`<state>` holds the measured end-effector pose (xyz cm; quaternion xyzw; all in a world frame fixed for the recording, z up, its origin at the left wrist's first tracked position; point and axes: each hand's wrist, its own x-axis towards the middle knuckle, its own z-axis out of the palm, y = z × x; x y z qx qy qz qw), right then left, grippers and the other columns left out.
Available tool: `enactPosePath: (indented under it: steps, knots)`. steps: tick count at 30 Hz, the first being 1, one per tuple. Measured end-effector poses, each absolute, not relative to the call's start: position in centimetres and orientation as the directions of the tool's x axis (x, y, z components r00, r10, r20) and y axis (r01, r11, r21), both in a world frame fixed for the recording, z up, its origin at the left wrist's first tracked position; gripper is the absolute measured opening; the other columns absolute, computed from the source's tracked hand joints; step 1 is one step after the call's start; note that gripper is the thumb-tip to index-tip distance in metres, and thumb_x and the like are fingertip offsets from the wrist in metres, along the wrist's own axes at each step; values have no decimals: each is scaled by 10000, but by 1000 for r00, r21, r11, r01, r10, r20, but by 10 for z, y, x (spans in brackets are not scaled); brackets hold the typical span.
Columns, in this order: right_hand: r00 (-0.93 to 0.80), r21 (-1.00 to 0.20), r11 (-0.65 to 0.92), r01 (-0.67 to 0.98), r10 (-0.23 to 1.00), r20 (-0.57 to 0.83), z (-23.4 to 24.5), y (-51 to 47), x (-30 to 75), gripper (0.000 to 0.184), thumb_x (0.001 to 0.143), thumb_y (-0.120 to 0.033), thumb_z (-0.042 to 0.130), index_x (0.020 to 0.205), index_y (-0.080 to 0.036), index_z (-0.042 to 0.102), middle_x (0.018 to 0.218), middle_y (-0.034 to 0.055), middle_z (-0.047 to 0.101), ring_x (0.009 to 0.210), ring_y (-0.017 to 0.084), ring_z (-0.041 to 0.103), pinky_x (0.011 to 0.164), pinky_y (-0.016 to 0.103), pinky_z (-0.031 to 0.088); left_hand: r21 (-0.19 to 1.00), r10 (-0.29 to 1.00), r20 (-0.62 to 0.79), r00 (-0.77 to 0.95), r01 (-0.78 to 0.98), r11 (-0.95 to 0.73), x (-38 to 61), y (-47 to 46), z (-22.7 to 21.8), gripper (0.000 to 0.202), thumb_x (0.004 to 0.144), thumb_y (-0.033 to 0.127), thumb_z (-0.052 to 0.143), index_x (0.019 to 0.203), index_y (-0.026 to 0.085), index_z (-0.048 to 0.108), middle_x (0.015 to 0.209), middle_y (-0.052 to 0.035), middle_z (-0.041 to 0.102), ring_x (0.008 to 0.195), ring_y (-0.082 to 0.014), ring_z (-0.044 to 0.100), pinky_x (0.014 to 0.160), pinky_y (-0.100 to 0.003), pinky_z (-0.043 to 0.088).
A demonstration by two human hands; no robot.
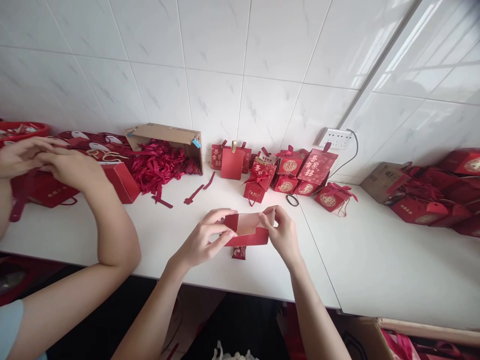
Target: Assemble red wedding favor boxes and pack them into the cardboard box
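A red paper gift box [247, 238] with a pale inside is held between my two hands above the white table, its top opened out. My left hand [204, 235] grips its left end, thumb on the front edge and fingers behind. At the right end, my right hand [283, 232] pinches a pale flap between thumb and fingers. Just below the box, a small red wrapped packet [239, 252] lies on the table. Beyond my hands stand several red boxes, among them one with a ribbon bow [258, 180].
A co-worker's hands [56, 160] work at the left among red boxes. A tipped cardboard box [165, 135] spills dark red ribbons [159, 167]. Loose strips [194, 194] and a black ring [292, 200] lie on the table [382, 260]. More red boxes [420, 210] pile at right, near a power strip [335, 138].
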<state>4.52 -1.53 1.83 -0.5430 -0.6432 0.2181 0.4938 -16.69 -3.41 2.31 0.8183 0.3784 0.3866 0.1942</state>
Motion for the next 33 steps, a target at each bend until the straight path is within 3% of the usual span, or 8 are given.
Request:
enactPosePath:
  steps: [4,9,14,18,23,26,30,33]
  knots:
    - [54,-904,247,349,958,283,20,-18,44,261,811,-455,576,747,-210,514,779,17,610,730,179,576,683,302,463,578,733,571,369,454,-678,-166,-29,13,237,886,252,515,790,207,727,1116,-84,542,1105,-224,548,956,-402,504]
    - [-213,-914,318,254,940,268,21,-20,53,303,835,-492,523,845,-200,602,931,63,596,881,210,569,687,299,452,495,648,721,245,471,-730,-163,-21,-4,163,863,214,565,923,195,716,1212,-95,501,1103,-229,547,909,-405,546]
    - [-401,-922,355,154,875,270,18,-17,64,393,873,-509,464,1021,-211,672,882,44,504,717,152,499,617,291,441,474,590,796,135,469,-746,-158,-16,-10,249,873,193,542,1093,200,662,1290,-104,452,1078,-215,567,859,-383,588]
    - [-469,-906,389,165,839,274,17,-15,67,452,883,-512,474,1228,-247,596,884,38,453,809,167,492,710,316,480,430,549,830,94,519,-739,-153,-15,-9,262,867,176,551,1109,196,648,1233,-103,475,1031,-197,590,820,-340,598]
    - [-520,-877,446,179,800,301,16,-10,68,585,861,-598,453,1352,-281,466,936,43,464,902,193,510,854,383,479,402,533,845,46,603,-689,-152,-16,-11,195,864,162,550,1020,174,666,1225,-104,475,1027,-196,583,848,-368,578]
    - [-528,-890,433,143,794,301,16,-8,70,539,874,-602,415,1278,-268,540,997,67,514,908,208,545,787,372,500,422,541,841,6,620,-662,-152,-16,-15,168,861,158,549,981,163,667,1211,-106,482,1041,-206,582,851,-372,575]
    - [-519,-915,402,41,791,324,15,-7,73,444,858,-602,445,922,-214,652,1008,89,605,991,264,580,780,395,503,423,515,856,-44,631,-650,-150,-14,-17,174,853,150,554,983,163,669,1193,-106,492,1026,-211,592,813,-355,580]
    - [-547,-923,383,19,777,311,15,-8,74,428,864,-581,461,978,-216,652,1087,95,640,1099,282,558,892,444,467,417,505,863,-38,617,-667,-147,-13,-17,180,846,128,556,982,159,669,1194,-108,487,1039,-212,583,795,-340,581]
